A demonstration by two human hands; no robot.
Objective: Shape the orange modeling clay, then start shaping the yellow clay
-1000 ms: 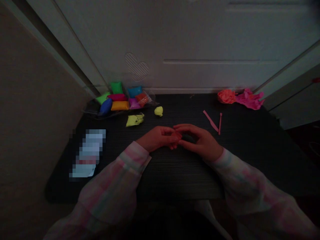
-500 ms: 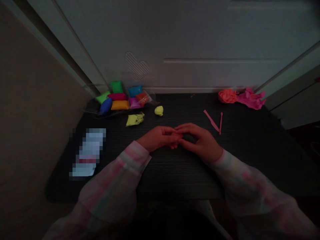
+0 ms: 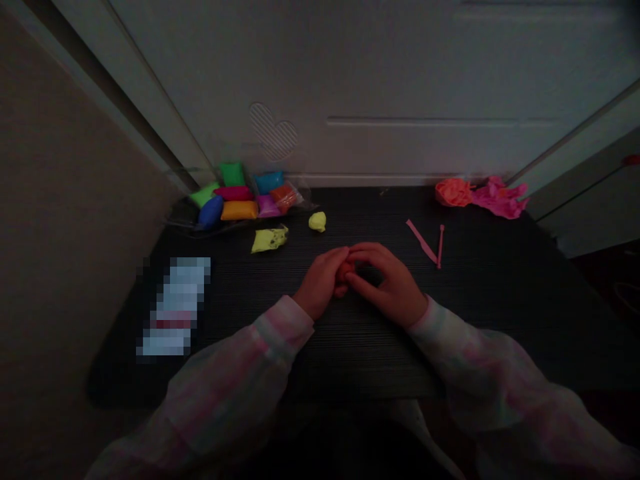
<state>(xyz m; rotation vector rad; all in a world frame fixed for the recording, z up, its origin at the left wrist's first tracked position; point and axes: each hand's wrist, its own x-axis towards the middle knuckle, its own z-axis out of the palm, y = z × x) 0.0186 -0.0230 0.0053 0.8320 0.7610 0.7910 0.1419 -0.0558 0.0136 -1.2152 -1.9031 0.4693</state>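
Over the middle of the dark table point(image 3: 360, 360), my left hand point(image 3: 320, 280) and my right hand point(image 3: 387, 283) meet at the fingertips. Between them is a small red-orange lump of modelling clay point(image 3: 345, 269), mostly covered by fingers. My left hand is curled round its left side, while my right thumb and fingers pinch it from the right. Beyond the hands lie a yellow clay lump point(image 3: 317, 222) and a crumpled yellow packet point(image 3: 270, 239). To the right rest a pink plastic knife point(image 3: 423, 243) and a thin pink stick tool point(image 3: 441, 247).
At the back left lies a clear bag with several coloured clay packets point(image 3: 240, 211). A phone point(image 3: 175, 303) with a blurred screen lies at the left. Orange clay point(image 3: 454, 192) and a ruffled pink piece point(image 3: 500, 198) sit at the back right, before a white panel point(image 3: 400, 80).
Both hands have shifted slightly left and drawn closer together. My left hand has turned, its fingers now more upright and curled, and more of the red-orange lump shows.
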